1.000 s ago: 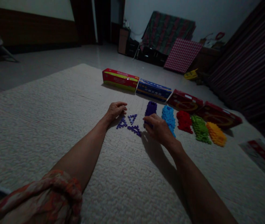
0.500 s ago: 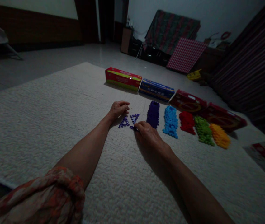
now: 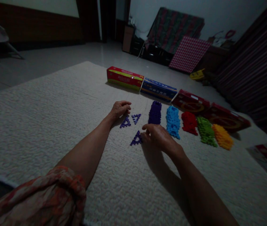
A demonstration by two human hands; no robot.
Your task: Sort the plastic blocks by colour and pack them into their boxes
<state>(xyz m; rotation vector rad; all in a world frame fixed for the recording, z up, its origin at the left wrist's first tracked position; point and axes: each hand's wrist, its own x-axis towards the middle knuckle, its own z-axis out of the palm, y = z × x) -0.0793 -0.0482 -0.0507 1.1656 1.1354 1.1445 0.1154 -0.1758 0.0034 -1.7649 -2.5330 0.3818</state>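
Note:
Three purple toothed triangle pieces lie flat on the pale quilted mat. The left triangle piece is just below my left hand, which rests on the mat, fingers stretched out and open. A second triangle piece lies to its right, with its point toward me. Nearer to me is the third triangle piece, beside the fingertips of my right hand. That hand's thumb and forefinger are apart, and I see nothing held between them. Behind it stretches a heap of purple pieces, its near end covered by the hand.
Further right lie heaps of blue pieces, red pieces, green pieces and yellow pieces. Behind them stand a red-yellow box, a blue box and two dark red boxes in a row on the mat.
My right hand has moved toward me and right, its fingers parting. The third triangle piece now shows whole and apart from the second one. My left hand has barely moved.

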